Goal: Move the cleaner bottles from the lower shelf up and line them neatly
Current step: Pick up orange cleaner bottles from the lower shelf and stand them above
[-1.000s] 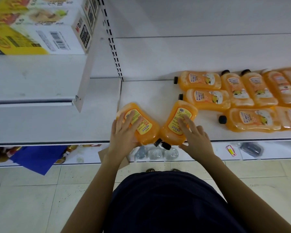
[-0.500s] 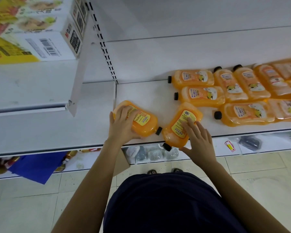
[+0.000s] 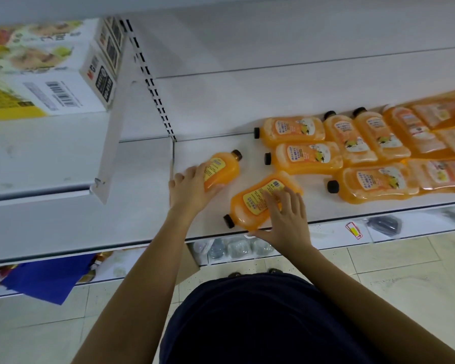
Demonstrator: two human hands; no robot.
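Two cleaner bottles at the left end of the upper shelf (image 3: 142, 219) are up but not yet lined. The left grip (image 3: 192, 185) curls round the base of the first bottle (image 3: 221, 169), whose cap points to the back wall. The right grip (image 3: 286, 219) lies open, fingers spread, on the skewed bottle (image 3: 258, 203), whose cap points to the front edge. Further right, a cluster of bottles (image 3: 373, 143) lies flat, packed unevenly. All are translucent orange with black caps.

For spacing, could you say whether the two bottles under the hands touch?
Apart: head view shows white shelf between the left bottle and the right bottle.
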